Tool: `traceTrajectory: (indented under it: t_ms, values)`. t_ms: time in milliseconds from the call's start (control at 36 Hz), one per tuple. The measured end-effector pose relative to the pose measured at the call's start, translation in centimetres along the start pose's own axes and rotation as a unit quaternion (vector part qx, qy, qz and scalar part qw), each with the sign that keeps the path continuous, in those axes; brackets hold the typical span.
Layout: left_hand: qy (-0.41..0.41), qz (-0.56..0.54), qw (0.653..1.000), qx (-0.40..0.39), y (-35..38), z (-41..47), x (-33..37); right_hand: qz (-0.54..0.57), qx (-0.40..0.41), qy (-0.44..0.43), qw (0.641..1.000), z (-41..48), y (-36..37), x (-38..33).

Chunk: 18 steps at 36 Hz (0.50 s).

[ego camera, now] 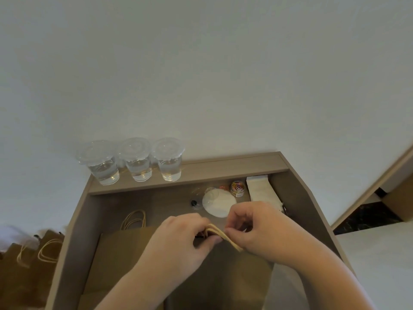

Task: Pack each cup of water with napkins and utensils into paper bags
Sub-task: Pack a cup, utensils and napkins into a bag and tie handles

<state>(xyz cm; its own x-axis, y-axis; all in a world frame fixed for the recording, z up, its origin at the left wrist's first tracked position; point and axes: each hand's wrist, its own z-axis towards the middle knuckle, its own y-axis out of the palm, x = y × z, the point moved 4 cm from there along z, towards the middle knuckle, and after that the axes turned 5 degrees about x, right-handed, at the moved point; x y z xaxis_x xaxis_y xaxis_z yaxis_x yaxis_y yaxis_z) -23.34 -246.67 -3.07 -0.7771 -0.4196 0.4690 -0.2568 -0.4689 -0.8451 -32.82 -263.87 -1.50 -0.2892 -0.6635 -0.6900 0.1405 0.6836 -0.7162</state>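
Observation:
A brown paper bag point(125, 251) stands close in front of me on the desk point(107, 209). My left hand point(178, 240) and my right hand point(257, 229) meet above it, both pinching its tan twine handles point(220, 234); something small and dark shows under my left fingers. Three lidded clear cups of water point(105, 162) point(137, 159) point(168, 159) stand in a row on the raised back ledge. A stack of white napkins point(261, 190) lies at the back right. Another bag's handles point(135, 220) lie flat at the left.
A white round lid point(219, 202), a small tub of coloured paper clips point(238, 188) and a small black-capped item point(194, 203) sit behind my hands. More brown paper bags point(26, 265) stand off the desk's left edge. A white wall is behind.

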Motion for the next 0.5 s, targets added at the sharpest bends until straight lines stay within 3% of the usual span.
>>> traceTrajectory:
  t_ms: [500]
  values:
    - [-0.016,-0.014,1.0,-0.02,-0.1,0.0,0.1,-0.105,0.023,-0.027,0.994,-1.9,0.6,-2.4]
